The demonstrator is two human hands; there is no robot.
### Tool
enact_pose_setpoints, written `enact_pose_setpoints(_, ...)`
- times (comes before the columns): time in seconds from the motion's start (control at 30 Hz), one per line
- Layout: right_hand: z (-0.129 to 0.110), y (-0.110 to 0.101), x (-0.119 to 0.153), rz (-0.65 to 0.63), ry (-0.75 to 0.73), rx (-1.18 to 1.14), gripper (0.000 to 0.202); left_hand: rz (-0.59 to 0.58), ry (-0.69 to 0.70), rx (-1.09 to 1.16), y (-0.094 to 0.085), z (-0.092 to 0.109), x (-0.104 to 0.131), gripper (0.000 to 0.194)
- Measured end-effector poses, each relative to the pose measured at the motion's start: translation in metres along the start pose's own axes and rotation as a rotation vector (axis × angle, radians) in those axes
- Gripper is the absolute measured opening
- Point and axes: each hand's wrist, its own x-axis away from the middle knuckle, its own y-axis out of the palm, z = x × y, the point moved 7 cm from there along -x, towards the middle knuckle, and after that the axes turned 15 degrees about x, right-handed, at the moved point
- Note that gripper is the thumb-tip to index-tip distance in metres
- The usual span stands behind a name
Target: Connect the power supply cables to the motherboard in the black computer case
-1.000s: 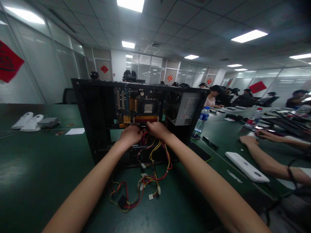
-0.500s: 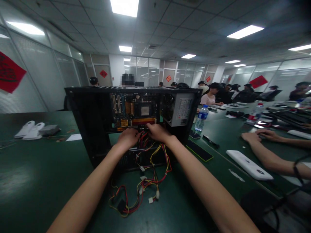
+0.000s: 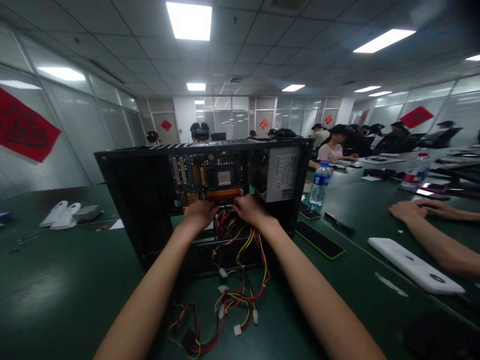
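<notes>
Curled fingers of the left hand (image 3: 198,217) from 9 o'clock and the right hand (image 3: 251,210) from 2 o'clock beside the red cable bundle (image 3: 225,224), low inside the open computer case (image 3: 129,200). Could not tell whether pinching anything, with fingertips partly hidden. Risked scraping the motherboard (image 3: 210,172), at 12 o'clock, by slipping upward. Risked tangling the loose connectors (image 3: 237,330) on the green table (image 3: 56,290), at 6 o'clock, by tugging the bundle too hard.

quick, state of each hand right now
Left hand: partly curled beside the cables; grip can't be told.
Right hand: by the same cables; grip can't be told.
</notes>
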Motion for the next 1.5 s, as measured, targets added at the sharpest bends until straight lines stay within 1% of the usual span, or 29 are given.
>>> enact_pose_setpoints(0.17,-0.003,0.001,0.0,-0.032,0.014,0.016,0.028,-0.024,0.01,0.006,0.006,0.007,-0.003,0.035)
enact_pose_setpoints(0.37,-0.007,0.001,0.004,-0.095,-0.017,0.032,0.033,0.014,0.012,-0.109,0.01,0.017,0.006,0.041)
enact_pose_setpoints(0.5,-0.009,-0.001,0.007,-0.117,-0.036,0.021,0.035,0.027,0.017,-0.147,0.009,0.021,0.009,0.045)
enact_pose_setpoints(0.73,-0.01,0.0,0.006,-0.098,-0.055,0.002,0.033,0.065,0.021,-0.177,0.012,0.018,0.005,0.046)
enact_pose_setpoints(0.9,-0.009,-0.001,0.005,-0.088,-0.039,0.019,0.029,0.084,0.027,-0.117,0.014,0.009,0.006,0.046)
enact_pose_setpoints(0.97,-0.011,-0.006,0.006,-0.061,-0.04,0.031,0.03,0.098,0.043,-0.067,0.011,0.006,0.008,0.044)
enact_pose_setpoints(1.0,-0.012,-0.012,0.007,-0.034,-0.048,0.038,0.031,0.114,0.058,-0.039,0.009,0.005,0.009,0.044)
enact_pose_setpoints(1.07,-0.021,-0.033,0.012,0.049,-0.109,0.029,0.03,0.164,0.109,0.02,0.002,0.005,0.013,0.044)
enact_pose_setpoints(1.1,-0.027,-0.05,0.018,0.117,-0.167,0.002,0.029,0.186,0.144,0.045,-0.002,0.007,0.016,0.044)
enact_pose_setpoints(1.13,-0.034,-0.071,0.027,0.215,-0.236,-0.046,0.028,0.202,0.188,0.066,-0.005,0.008,0.02,0.044)
enact_pose_setpoints(1.17,-0.039,-0.096,0.039,0.344,-0.305,-0.113,0.026,0.203,0.238,0.081,-0.007,0.011,0.026,0.044)
enact_pose_setpoints(1.2,-0.039,-0.125,0.055,0.508,-0.356,-0.193,0.025,0.183,0.286,0.089,-0.007,0.012,0.033,0.044)
enact_pose_setpoints(1.23,-0.033,-0.154,0.074,0.706,-0.375,-0.291,0.023,0.145,0.32,0.088,-0.005,0.012,0.041,0.046)
enact_pose_setpoints(1.27,-0.02,-0.179,0.093,0.895,-0.351,-0.394,0.02,0.099,0.343,0.074,-0.001,0.01,0.051,0.047)
enact_pose_setpoints(1.3,-0.001,-0.199,0.111,1.065,-0.282,-0.511,0.017,0.043,0.345,0.05,0.004,0.007,0.061,0.05)
enact_pose_setpoints(1.33,0.025,-0.211,0.127,1.24,-0.175,-0.653,0.015,0.004,0.322,0.007,0.008,0.0,0.071,0.053)
enact_pose_setpoints(1.37,0.056,-0.214,0.141,1.425,-0.047,-0.811,0.015,-0.003,0.325,-0.055,0.012,-0.004,0.081,0.049)
enact_pose_setpoints(1.4,0.087,-0.208,0.149,1.556,0.071,-0.955,0.016,0.007,0.356,-0.114,0.014,-0.007,0.091,0.045)
enact_pose_setpoints(1.43,0.117,-0.196,0.149,1.617,0.203,-1.071,0.017,0.028,0.382,-0.158,0.017,-0.01,0.099,0.042)
enact_pose_setpoints(1.47,0.143,-0.18,0.141,1.587,0.325,-1.149,0.018,0.054,0.396,-0.195,0.018,-0.012,0.105,0.039)
enact_pose_setpoints(1.5,0.165,-0.159,0.128,1.496,0.444,-1.223,0.02,0.083,0.404,-0.22,0.02,-0.014,0.109,0.038)
